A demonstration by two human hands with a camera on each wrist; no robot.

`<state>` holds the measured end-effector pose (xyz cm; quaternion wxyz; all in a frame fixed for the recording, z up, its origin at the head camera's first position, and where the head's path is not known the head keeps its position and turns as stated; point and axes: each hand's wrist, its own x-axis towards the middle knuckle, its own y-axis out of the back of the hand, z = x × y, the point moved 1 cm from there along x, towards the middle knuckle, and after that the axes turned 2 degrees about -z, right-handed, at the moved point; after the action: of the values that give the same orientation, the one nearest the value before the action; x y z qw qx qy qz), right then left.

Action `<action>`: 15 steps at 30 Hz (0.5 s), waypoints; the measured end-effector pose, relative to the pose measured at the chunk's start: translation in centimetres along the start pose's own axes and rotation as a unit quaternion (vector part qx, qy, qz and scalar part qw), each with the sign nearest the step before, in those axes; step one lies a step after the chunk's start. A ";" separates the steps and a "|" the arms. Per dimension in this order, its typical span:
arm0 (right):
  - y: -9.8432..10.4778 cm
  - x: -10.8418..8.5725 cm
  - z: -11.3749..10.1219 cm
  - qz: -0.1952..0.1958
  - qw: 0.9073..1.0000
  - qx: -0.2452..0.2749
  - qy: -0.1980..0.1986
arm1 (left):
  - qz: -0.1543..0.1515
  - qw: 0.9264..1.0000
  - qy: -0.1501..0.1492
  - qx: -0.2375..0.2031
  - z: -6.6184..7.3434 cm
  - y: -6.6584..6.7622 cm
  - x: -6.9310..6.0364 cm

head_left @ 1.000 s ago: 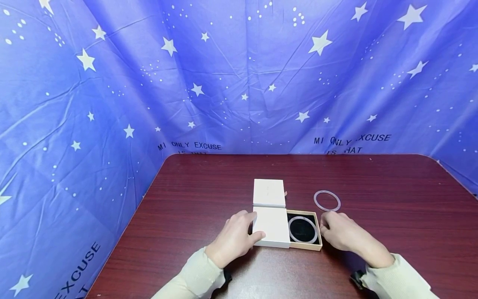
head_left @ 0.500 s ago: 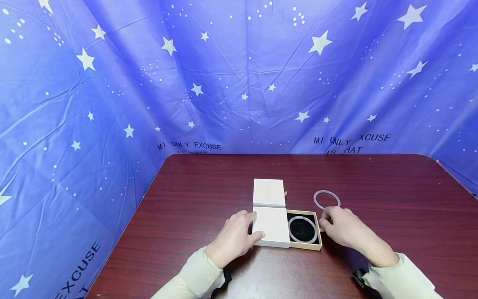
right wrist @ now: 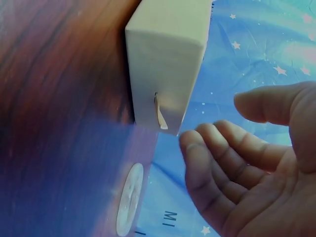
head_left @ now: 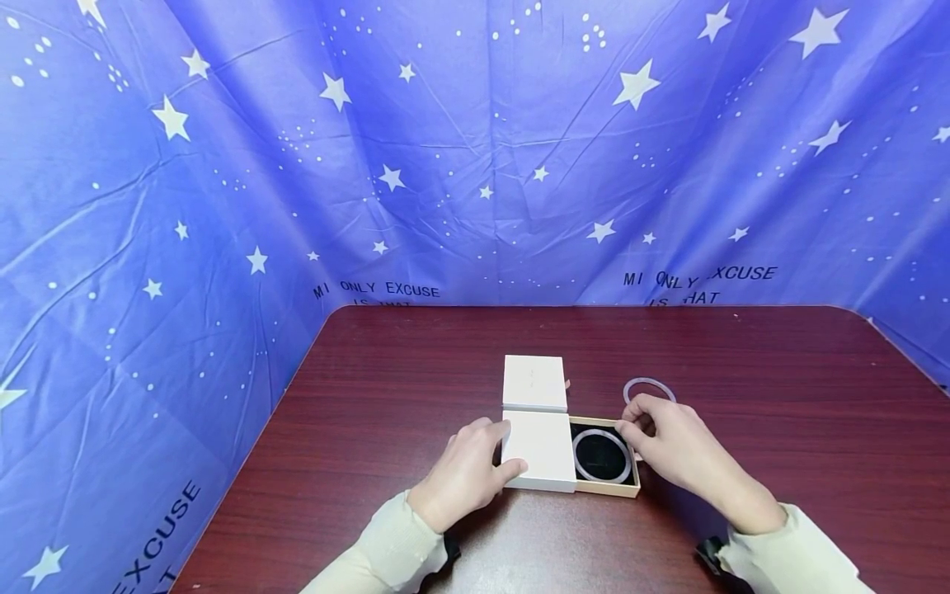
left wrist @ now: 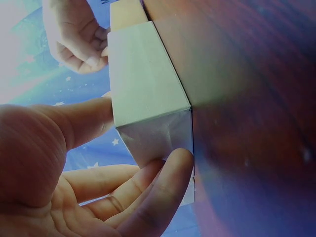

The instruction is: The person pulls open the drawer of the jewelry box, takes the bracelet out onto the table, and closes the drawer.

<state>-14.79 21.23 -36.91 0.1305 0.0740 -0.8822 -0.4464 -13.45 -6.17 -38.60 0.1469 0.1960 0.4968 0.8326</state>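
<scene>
My left hand (head_left: 467, 474) holds the left end of a white box sleeve (head_left: 545, 445), thumb on top and fingers against its end wall. Out of the sleeve's right side extends a tan-edged drawer (head_left: 609, 489) with a black lining. A pale bangle (head_left: 603, 432) lies inside it. Over the drawer's far right corner hovers my right hand (head_left: 679, 441), fingers loosely bent and thumb apart, gripping nothing. In the right wrist view a ribbon pull (right wrist: 160, 113) sticks out of the drawer's end wall, just off the fingertips.
A second white box (head_left: 534, 382) stands directly behind the sleeve. Another pale bangle (head_left: 649, 381) lies on the table beyond my right hand, partly covered by it. The dark red table (head_left: 371, 429) meets a blue starry curtain (head_left: 445, 165) at the back.
My right hand has risen from beside the drawer's right end and shifted left over its far corner, covering more of the loose bangle. Left hand, boxes and drawer look unmoved.
</scene>
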 end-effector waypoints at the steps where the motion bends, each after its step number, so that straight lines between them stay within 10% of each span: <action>1: 0.0 0.0 -0.1 0.004 1.000 -0.001 0.003 | 0.000 1.000 0.000 0.000 0.0 0.0 0.0; 15: -0.8 -0.3 -0.7 0.041 0.996 -0.042 0.074 | -0.004 1.000 0.006 0.002 -0.1 -0.1 0.0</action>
<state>-14.33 20.29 -37.26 0.2167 0.0655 -0.8529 -0.4705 -13.48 -6.17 -38.75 0.1468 0.1898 0.4997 0.8323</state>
